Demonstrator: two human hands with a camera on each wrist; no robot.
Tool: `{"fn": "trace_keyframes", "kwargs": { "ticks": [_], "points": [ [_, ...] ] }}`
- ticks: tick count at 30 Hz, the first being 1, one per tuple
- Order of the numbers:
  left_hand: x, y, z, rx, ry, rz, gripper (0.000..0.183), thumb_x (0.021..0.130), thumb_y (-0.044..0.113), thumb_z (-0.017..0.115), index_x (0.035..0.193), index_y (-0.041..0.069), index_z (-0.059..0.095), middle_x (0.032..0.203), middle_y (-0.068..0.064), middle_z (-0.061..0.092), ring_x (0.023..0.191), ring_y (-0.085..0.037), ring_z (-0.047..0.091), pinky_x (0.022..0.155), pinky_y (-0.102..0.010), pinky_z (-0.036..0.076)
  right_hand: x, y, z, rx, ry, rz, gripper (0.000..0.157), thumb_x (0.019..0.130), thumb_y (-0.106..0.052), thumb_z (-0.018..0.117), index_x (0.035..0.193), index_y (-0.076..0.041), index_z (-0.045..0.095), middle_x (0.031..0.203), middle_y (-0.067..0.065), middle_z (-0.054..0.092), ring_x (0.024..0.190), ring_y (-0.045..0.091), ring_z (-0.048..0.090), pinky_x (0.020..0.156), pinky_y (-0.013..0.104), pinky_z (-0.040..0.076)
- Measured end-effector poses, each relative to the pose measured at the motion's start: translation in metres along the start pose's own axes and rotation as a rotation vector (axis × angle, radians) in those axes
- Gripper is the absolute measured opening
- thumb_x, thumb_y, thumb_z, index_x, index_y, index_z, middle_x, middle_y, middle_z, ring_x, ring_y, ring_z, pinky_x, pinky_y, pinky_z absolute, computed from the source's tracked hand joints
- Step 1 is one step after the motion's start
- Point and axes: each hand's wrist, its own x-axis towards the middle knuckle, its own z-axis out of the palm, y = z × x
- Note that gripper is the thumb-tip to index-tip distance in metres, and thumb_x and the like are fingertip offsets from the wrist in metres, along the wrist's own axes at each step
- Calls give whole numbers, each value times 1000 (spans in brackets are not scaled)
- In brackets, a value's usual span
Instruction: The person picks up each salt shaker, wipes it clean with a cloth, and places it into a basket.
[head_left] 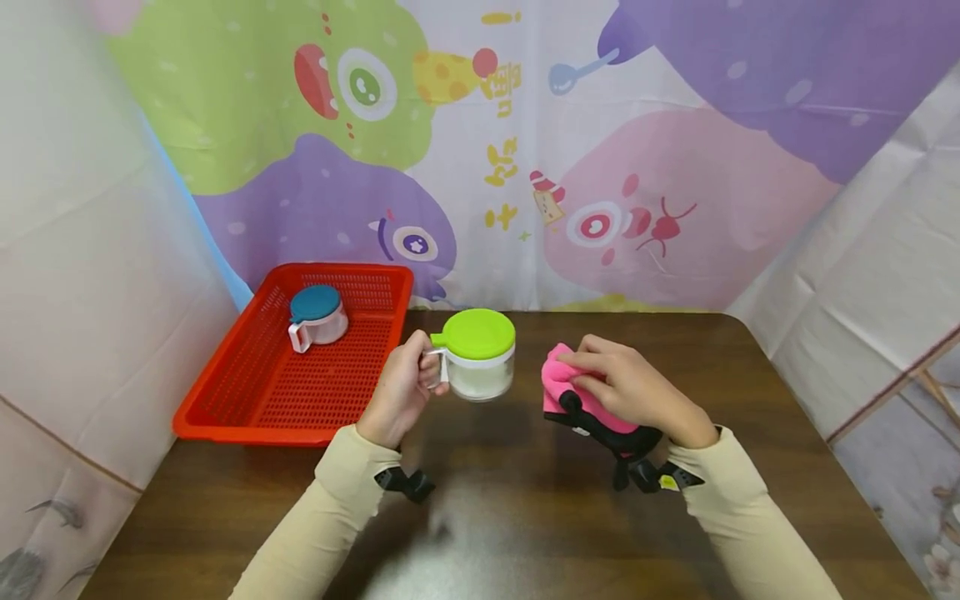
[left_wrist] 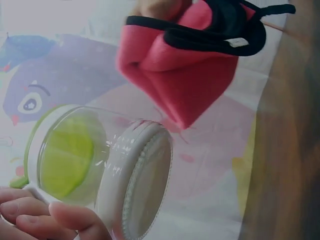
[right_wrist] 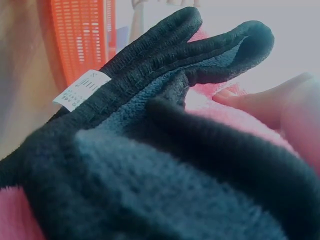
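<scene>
My left hand (head_left: 401, 385) grips the white handle of a clear seasoning jar (head_left: 482, 375) with a lime-green lid (head_left: 478, 333), holding it up above the table. The left wrist view shows the jar (left_wrist: 107, 155) tilted on its side, its ribbed base toward the camera and something white near the bottom. To the right, my right hand (head_left: 637, 383) pinches a folded pink cloth (head_left: 558, 379) with black trim. In the right wrist view the cloth's dark, fuzzy side (right_wrist: 160, 170) and a white label (right_wrist: 82, 90) fill much of the frame. Cloth and jar are apart.
A red perforated basket (head_left: 292, 435) stands on the left of the brown wooden table (head_left: 510, 525). Inside it sits a similar jar with a blue lid (head_left: 315, 303). A curtain printed with cartoon figures (head_left: 495, 167) hangs behind the table.
</scene>
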Motion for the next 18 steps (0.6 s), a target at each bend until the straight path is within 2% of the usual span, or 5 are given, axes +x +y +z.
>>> {"fn": "trace_keyframes", "kwargs": {
  "ticks": [3, 8, 18],
  "points": [
    [-2, 8, -2, -15, 6, 23, 35, 86, 11, 34, 51, 16, 31, 47, 6, 27, 47, -11, 25, 50, -25, 31, -2, 1, 0, -20, 9, -5, 30, 85, -6, 69, 114, -10, 71, 82, -4, 50, 72, 7, 45, 63, 23, 40],
    [-1, 18, -5, -23, 23, 70, 34, 87, 11, 33, 53, 15, 32, 48, 6, 28, 47, -11, 26, 51, -24, 32, -7, 4, -2, -26, 8, 8, 36, 85, -5, 68, 120, -7, 68, 82, -4, 51, 72, 7, 45, 63, 23, 40],
    [1, 24, -17, -37, 42, 102, 35, 88, 12, 33, 53, 16, 32, 49, 6, 29, 48, -12, 26, 52, -25, 33, -12, 7, -1, -13, -2, 39, 35, 85, -5, 69, 119, -7, 69, 83, -4, 51, 73, 7, 46, 63, 22, 42]
  ]
}}
